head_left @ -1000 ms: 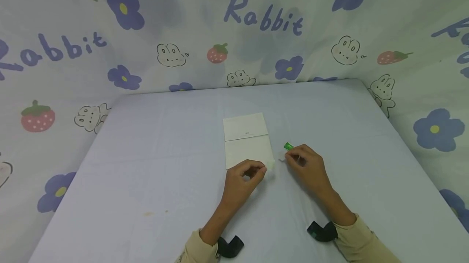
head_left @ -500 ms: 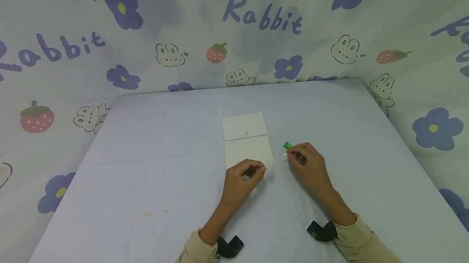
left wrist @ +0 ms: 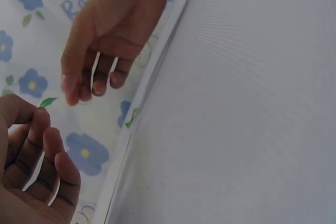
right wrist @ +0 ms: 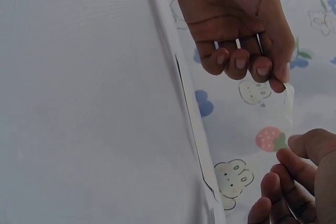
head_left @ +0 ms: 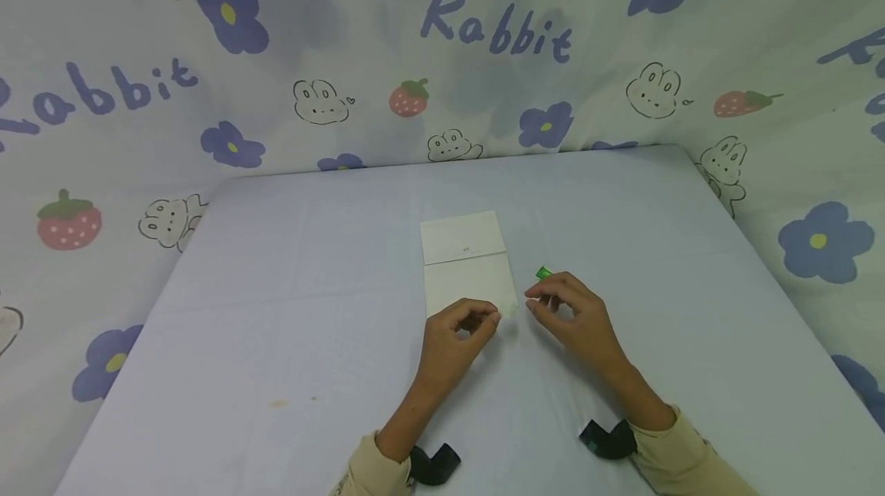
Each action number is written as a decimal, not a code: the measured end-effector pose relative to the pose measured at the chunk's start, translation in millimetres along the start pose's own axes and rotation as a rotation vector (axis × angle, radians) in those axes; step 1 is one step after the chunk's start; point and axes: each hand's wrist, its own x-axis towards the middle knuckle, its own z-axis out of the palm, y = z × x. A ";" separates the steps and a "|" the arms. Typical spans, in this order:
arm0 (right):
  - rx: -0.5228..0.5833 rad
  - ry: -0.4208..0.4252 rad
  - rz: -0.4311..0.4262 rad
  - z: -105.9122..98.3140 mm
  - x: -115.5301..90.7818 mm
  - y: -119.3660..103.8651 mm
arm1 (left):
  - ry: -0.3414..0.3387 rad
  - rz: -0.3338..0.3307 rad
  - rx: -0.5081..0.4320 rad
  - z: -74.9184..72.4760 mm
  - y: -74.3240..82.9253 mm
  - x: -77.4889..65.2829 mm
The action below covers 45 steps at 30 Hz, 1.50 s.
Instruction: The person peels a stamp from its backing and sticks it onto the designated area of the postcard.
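Note:
My left hand [head_left: 456, 350] pinches a small translucent strip, like clear tape or film [right wrist: 289, 103], between thumb and forefinger. The strip sticks out toward the right hand and overlaps the lower right corner of a white card-like rectangle [head_left: 466, 281] in the head view. My right hand [head_left: 581, 319] is held just across from it, thumb and forefinger slightly parted near the strip's far end. Between those two fingertips no object shows. A small shiny green piece [head_left: 543, 273] lies behind the right hand, partly hidden by it.
A dark line crosses the white rectangle, with a tiny printed mark above it. White cloth covers the table [head_left: 311, 250]. Behind it hangs a curtain [head_left: 373, 35] printed with flowers, strawberries and rabbits. Black wrist mounts [head_left: 434, 465] sit at both cuffs.
The right hand has moved slightly left toward the left hand, and its thumb and forefinger have parted. The small clear bit earlier seen at its fingertips no longer shows. The left hand is nearly still.

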 end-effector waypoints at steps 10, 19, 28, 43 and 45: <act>0.259 -0.099 0.147 5.6 -3.9 -6.2 | -0.013 -0.010 -0.005 1.1 -11.3 -0.3; 0.332 -0.098 -0.027 8.2 -2.5 -7.0 | -0.062 -0.098 -0.085 2.8 -34.8 -0.7; 0.283 -0.046 -0.215 7.5 6.0 -25.5 | -0.174 -0.319 -0.255 -0.5 -31.7 3.7; 0.259 -0.059 -0.133 8.9 1.6 -13.5 | -0.068 -0.342 -0.299 -1.9 -36.5 3.5; 0.269 -0.069 -0.102 9.3 -0.9 -8.4 | -0.039 -0.322 -0.269 -1.7 -36.7 3.3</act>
